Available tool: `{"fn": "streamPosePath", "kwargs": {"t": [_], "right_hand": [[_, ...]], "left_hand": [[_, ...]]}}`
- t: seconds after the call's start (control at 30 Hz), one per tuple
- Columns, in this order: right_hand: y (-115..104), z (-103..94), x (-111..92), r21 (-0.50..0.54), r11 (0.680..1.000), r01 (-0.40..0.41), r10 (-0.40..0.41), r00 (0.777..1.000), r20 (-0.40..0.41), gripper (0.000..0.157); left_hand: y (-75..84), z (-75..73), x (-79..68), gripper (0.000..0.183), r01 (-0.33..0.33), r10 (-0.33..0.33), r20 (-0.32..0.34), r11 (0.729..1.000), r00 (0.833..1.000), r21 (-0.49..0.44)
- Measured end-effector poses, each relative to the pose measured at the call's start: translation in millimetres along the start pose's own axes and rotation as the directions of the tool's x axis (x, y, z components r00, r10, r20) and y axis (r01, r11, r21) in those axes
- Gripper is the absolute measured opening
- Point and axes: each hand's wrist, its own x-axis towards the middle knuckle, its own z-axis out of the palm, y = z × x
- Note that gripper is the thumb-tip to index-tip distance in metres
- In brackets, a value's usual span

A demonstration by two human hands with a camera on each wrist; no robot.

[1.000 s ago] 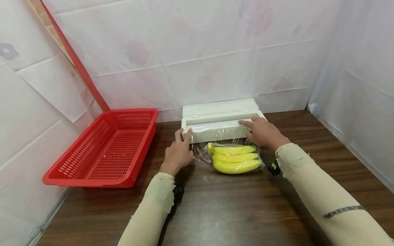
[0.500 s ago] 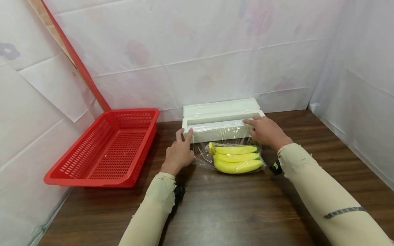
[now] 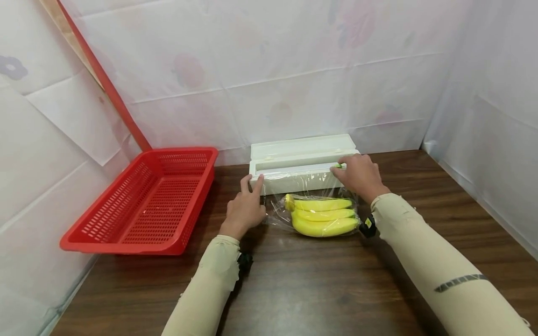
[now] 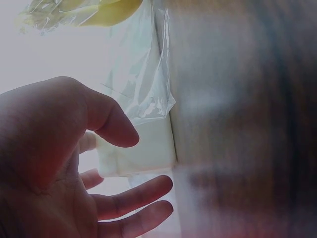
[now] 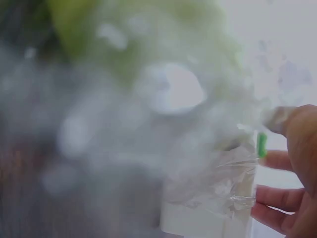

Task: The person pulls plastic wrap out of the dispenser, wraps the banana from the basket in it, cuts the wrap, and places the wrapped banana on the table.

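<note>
A white cling film dispenser (image 3: 294, 183) lies along the back of the table with its lid raised. Clear cling film (image 3: 275, 217) runs from it over a bunch of yellow bananas (image 3: 321, 217) in front. My left hand (image 3: 244, 210) rests its fingertips on the dispenser's left end; in the left wrist view its thumb and fingers (image 4: 133, 198) are spread around that end. At the right end, my right hand (image 3: 359, 175) pinches a small green slider (image 3: 338, 166) on the cutting rail. The right wrist view is largely blurred by film, with the green slider (image 5: 262, 144) near the fingertips.
A red plastic basket (image 3: 174, 249) stands on the left of the brown wooden table (image 3: 302, 289). White patterned sheeting (image 3: 273, 70) hangs behind and at both sides. A red strip (image 3: 113, 93) slants up behind the basket.
My right hand slid slightly right along the rail with its index finger extended, then drew its thumb and index together at the green slider. The left hand stayed in place.
</note>
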Motion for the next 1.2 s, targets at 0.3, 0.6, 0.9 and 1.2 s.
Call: {"fn": "streamPosePath", "kwargs": {"t": [0.3, 0.6, 0.9, 1.2], "right_hand": [[5.6, -2.4, -0.2, 0.068, 0.994, -0.087, 0.085, 0.996, 0.04, 0.041], [5.1, -2.1, -2.0, 0.068, 0.996, -0.063, 0.065, 0.998, -0.025, 0.037], [8.9, 0.1, 0.2, 0.086, 0.996, 0.01, -0.002, 0.995, -0.1, 0.033], [15.9, -3.8, -3.4, 0.08, 0.997, -0.009, 0.02, 0.989, -0.147, 0.045]], "left_hand": [[4.1, 2.1, -2.4, 0.086, -0.006, 0.006, 0.004, 1.0, 1.0, -0.012], [6.6, 0.3, -2.8, 0.087, 0.0, 0.001, 0.012, 1.0, 1.0, -0.011], [5.6, -0.8, -4.9, 0.087, 0.001, -0.001, -0.004, 1.0, 1.0, -0.001], [8.1, -1.4, -5.8, 0.087, 0.003, -0.003, 0.004, 1.0, 1.0, 0.011]]}}
